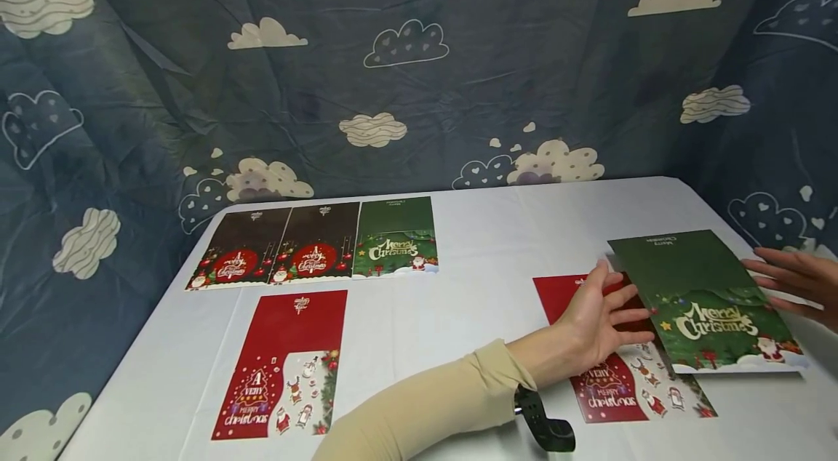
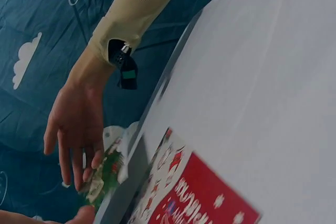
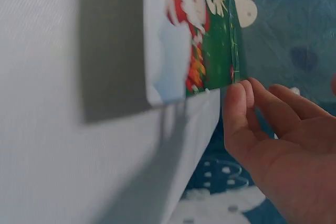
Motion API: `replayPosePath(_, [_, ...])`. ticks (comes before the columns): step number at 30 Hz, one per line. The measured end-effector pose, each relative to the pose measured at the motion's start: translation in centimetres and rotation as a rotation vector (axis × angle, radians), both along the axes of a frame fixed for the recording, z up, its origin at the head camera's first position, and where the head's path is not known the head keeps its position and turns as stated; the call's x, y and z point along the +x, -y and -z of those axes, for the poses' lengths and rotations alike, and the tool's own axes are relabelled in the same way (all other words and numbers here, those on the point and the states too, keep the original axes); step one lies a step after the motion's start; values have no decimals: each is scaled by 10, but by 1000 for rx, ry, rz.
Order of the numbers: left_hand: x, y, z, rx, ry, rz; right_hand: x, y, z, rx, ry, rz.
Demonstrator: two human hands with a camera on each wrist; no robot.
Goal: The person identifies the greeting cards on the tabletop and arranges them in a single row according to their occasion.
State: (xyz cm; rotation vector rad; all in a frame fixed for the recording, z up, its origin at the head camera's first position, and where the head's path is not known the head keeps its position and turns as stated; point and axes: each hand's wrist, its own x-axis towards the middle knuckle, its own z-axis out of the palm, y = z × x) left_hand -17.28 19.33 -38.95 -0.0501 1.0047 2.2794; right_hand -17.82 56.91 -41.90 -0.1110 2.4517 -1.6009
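Observation:
A green Christmas card [image 1: 707, 301] is tilted above the table at the right, casting a shadow below. It partly covers a red Christmas card [image 1: 609, 381]. My left hand [image 1: 596, 319] is over the red card, palm showing and fingers spread straight, their tips at the green card's left edge. My right hand [image 1: 801, 283] is at its right edge, fingers extended. In the right wrist view, the right hand's [image 3: 278, 140] thumb and fingertips lie close beside the green card's [image 3: 210, 40] edge; whether they touch it I cannot tell.
At the back left, two dark Christmas cards [image 1: 245, 254] [image 1: 317, 250] and a green one [image 1: 396, 246] lie in a row. In front lies another red card [image 1: 281, 366]. All are on a white-covered table [image 1: 458, 315]. A cloud-patterned cloth [image 1: 419, 97] hangs behind.

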Motion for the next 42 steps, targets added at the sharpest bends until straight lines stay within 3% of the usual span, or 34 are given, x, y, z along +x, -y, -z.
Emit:
replayPosePath(4, [-8, 6, -1, -19, -22, -33, -11, 11, -1, -14, -4, -25])
replayPosePath(9, [-18, 14, -3, -36, -26, -78, -22, 30, -4, 52, -24, -13])
replayPosePath(17, [-35, 32, -11, -50, -69, -131, -34, 67, -20, 86, 5, -15])
replayPosePath(25, [-54, 58, -14, -95, -122, -127, -42, 108, -34, -74, -72, -19])
replayPosePath(33, [-70, 85, -11, -127, -150, -136, -48, 149, -48, -179, -50, -25])
replayPosePath(39, [-81, 106, -7, -160, -171, -133, -59, 170, -50, -388, -66, -125])
replayPosePath(42, [-86, 118, -6, -194, -187, -124, -66, 180, -49, -438, -60, -160])
